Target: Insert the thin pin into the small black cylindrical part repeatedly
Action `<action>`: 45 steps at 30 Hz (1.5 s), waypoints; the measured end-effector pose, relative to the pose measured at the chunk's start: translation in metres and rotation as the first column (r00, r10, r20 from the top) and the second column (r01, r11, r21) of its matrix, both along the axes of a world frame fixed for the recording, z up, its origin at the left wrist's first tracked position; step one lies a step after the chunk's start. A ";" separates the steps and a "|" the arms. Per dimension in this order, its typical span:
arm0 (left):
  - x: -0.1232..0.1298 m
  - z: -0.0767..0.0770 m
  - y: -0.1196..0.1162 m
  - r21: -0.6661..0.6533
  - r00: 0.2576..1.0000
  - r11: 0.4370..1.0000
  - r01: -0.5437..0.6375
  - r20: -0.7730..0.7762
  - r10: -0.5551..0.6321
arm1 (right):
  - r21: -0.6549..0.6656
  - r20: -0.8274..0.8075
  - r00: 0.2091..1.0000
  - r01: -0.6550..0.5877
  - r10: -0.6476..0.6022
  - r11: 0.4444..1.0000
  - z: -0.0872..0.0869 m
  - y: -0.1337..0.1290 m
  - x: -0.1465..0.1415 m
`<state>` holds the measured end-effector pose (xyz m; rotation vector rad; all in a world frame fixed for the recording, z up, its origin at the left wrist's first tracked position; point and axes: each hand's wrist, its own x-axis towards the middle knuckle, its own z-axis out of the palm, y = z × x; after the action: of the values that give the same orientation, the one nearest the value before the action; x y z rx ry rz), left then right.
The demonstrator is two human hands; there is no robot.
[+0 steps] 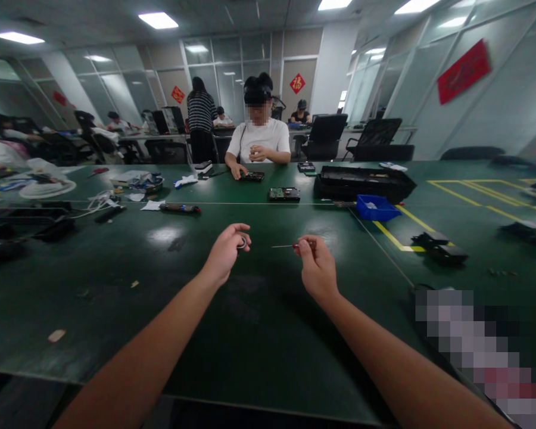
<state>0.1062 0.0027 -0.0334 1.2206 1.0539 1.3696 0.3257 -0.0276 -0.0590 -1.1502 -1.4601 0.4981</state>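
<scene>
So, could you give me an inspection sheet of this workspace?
Surface: green table, yellow lines at right, a pale scrap at near left.
Things in hand: thin tool with a metal shaft; small round thing, too small to identify.
Clutter: blue bin, black case and circuit-board box, all beyond the hands.
Hands: right hand grips the tool, its tip toward the left hand, which curls around the round thing.
Cables: white coil, far left.
Surroundings: person in white shirt opposite; office chair behind.
</scene>
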 end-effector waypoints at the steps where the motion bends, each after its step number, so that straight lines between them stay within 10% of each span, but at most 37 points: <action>1: 0.010 -0.006 -0.002 0.005 0.999 1.000 0.015 -0.038 -0.015 | 0.001 -0.004 1.000 0.005 -0.005 1.000 0.000 0.000 0.000; 21: 0.010 -0.046 -0.005 0.112 0.923 0.983 0.146 -0.372 -0.095 | 0.013 0.019 1.000 -0.012 0.012 1.000 0.002 0.000 -0.002; 45: 0.005 -0.045 -0.007 0.249 0.770 0.952 0.178 -0.637 0.023 | -0.023 0.042 0.995 -0.085 0.086 0.996 0.004 -0.001 -0.006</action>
<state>0.1117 -0.0039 -0.0781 2.0277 1.2555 1.0821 0.3198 -0.0287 -0.0552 -1.1244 -1.5501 0.5520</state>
